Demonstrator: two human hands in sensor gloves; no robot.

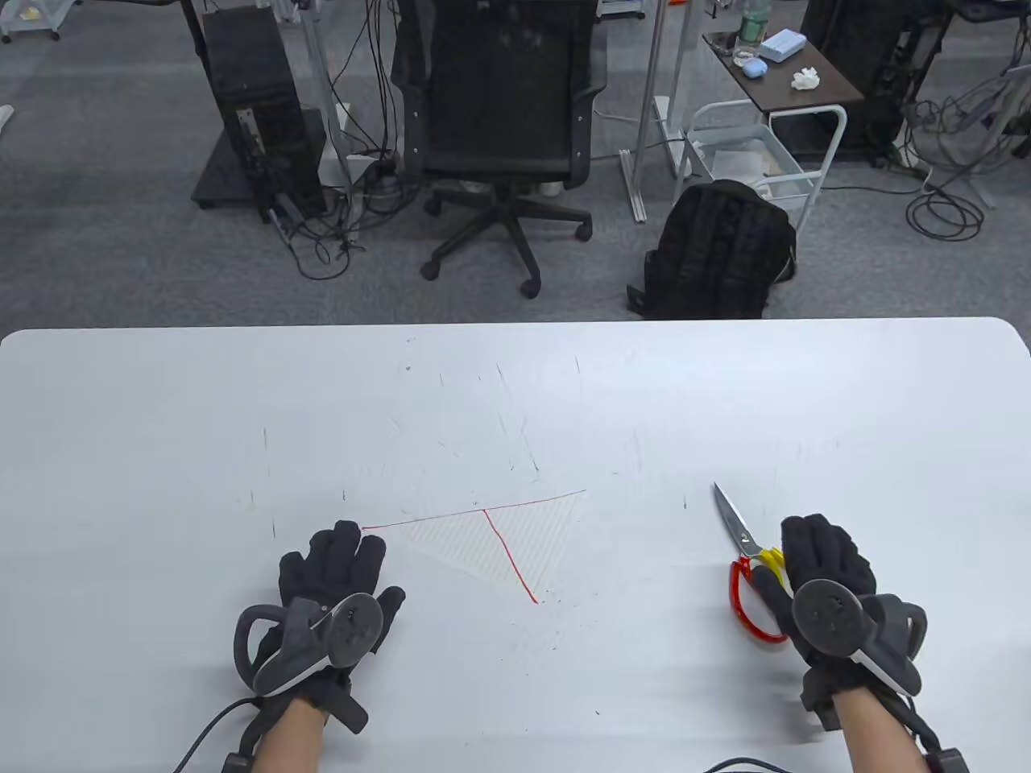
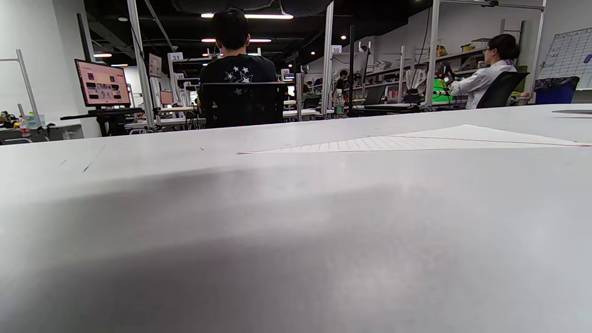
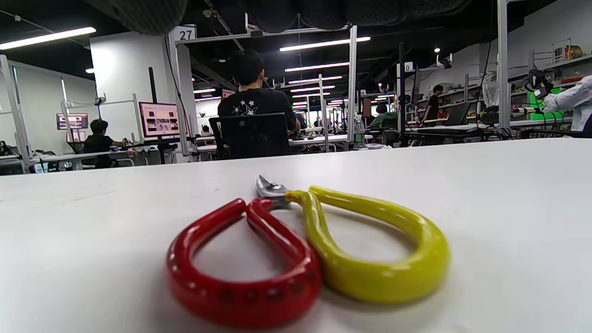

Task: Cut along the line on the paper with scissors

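Observation:
The paper (image 1: 491, 543) is a lined triangular sheet with a red line (image 1: 509, 557) drawn across it. It lies flat on the white table (image 1: 515, 386), and it also shows in the left wrist view (image 2: 416, 141). My left hand (image 1: 342, 560) rests palm down on the table just left of the paper, fingers spread and holding nothing. The scissors (image 1: 745, 547) lie shut at the right, blades pointing away, with one red and one yellow handle (image 3: 305, 259). My right hand (image 1: 821, 551) is over the handles; in the right wrist view no finger is in the loops.
The table's far edge (image 1: 515, 324) runs across the middle of the table view. Beyond it on the floor stand an office chair (image 1: 503, 137), a black backpack (image 1: 717, 250) and a computer tower (image 1: 254, 121).

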